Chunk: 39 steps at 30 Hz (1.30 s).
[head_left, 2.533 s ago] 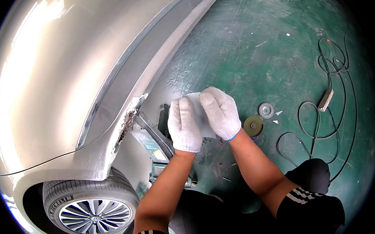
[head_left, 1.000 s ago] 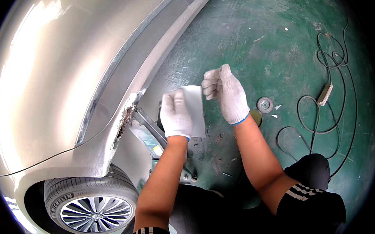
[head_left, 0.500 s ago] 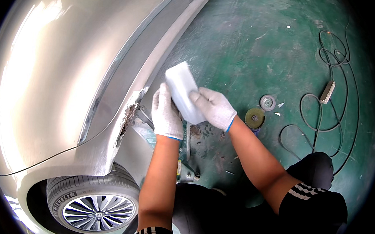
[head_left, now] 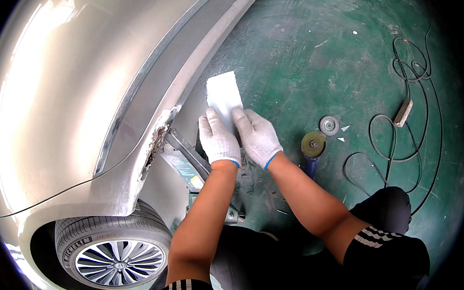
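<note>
Both my hands wear white knit gloves and hold a white rectangular sheet [head_left: 224,93] between them. My left hand [head_left: 218,139] grips its lower left part and my right hand [head_left: 256,135] grips its lower right. The sheet stands up beside the lower sill of a silver car [head_left: 80,96]. Just left of my left hand is a damaged, rusty patch [head_left: 156,141] at the rear end of the sill, near the wheel arch.
The car's wheel with a black tyre [head_left: 113,248] is at lower left. On the green floor lie an angle grinder [head_left: 312,146], a loose grey disc [head_left: 328,124] and a coiled black cable with a plug box [head_left: 402,112]. My knees are at the bottom.
My hands have brought the sheet together and lifted it higher along the sill; my right hand moved in from the right and now sits next to the left one.
</note>
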Each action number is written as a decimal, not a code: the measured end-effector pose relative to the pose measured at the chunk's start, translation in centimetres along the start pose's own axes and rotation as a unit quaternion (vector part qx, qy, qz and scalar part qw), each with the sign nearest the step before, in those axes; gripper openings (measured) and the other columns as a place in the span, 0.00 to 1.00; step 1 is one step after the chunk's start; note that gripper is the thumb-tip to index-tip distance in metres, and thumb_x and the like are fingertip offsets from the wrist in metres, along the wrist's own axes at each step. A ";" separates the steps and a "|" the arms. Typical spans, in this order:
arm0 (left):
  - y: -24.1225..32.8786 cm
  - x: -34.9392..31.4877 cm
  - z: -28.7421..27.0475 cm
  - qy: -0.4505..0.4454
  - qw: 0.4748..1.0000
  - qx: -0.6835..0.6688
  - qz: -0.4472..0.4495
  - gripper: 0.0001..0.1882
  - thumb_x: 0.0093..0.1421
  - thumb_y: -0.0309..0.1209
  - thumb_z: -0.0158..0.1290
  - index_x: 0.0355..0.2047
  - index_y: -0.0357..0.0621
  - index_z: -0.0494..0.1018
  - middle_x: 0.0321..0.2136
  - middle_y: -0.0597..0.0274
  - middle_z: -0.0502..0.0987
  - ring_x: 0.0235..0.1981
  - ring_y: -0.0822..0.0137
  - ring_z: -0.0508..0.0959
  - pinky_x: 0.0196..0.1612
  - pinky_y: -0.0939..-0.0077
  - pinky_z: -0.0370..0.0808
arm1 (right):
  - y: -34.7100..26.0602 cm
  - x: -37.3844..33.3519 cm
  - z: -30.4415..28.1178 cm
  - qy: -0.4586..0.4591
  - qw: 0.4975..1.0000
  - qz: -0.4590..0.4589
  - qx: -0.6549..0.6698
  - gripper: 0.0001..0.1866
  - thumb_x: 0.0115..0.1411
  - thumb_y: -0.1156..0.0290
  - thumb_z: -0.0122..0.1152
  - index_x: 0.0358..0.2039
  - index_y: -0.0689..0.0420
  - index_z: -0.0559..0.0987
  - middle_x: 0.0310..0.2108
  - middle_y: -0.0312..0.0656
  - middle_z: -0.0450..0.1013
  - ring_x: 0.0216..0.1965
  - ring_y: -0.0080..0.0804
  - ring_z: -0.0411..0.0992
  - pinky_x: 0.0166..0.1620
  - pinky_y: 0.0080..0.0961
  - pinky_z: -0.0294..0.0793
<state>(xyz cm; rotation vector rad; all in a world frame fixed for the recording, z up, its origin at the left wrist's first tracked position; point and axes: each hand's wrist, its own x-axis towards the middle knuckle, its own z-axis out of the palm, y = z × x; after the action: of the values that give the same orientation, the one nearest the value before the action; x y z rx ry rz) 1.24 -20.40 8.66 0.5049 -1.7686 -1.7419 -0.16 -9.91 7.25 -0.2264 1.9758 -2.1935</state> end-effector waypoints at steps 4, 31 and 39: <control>0.6 -0.7 0.9 0.002 1.000 -0.009 -0.004 0.25 0.79 0.47 0.43 0.55 0.35 0.73 0.46 0.53 0.80 0.46 0.63 0.79 0.53 0.67 0.76 | -0.1 -0.4 0.0 0.035 0.998 -0.055 -0.017 0.30 0.74 0.44 0.49 0.42 0.63 0.81 0.39 0.66 0.78 0.46 0.68 0.76 0.48 0.50 0.76; 0.2 -2.4 0.3 -0.038 0.990 0.138 -0.010 0.32 0.79 0.47 0.45 0.68 0.28 0.64 0.58 0.53 0.77 0.55 0.67 0.76 0.60 0.74 0.72 | -0.7 1.8 -2.3 -0.017 0.986 -0.043 0.160 0.32 0.74 0.44 0.52 0.50 0.65 0.82 0.41 0.48 0.81 0.41 0.32 0.77 0.50 0.32 0.75; 1.8 -1.4 0.5 -0.128 0.984 0.102 -0.068 0.36 0.78 0.54 0.43 0.68 0.31 0.66 0.57 0.48 0.76 0.57 0.61 0.75 0.63 0.70 0.69 | 0.5 1.8 -2.5 0.033 0.999 -0.025 0.032 0.30 0.74 0.44 0.50 0.50 0.61 0.82 0.41 0.55 0.82 0.44 0.46 0.80 0.51 0.38 0.76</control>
<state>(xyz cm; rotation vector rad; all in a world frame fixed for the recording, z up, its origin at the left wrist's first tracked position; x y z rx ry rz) 2.23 -18.99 10.22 0.5145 -2.1544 -1.7928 -2.52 -7.94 6.46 -0.1981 1.9507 -2.3201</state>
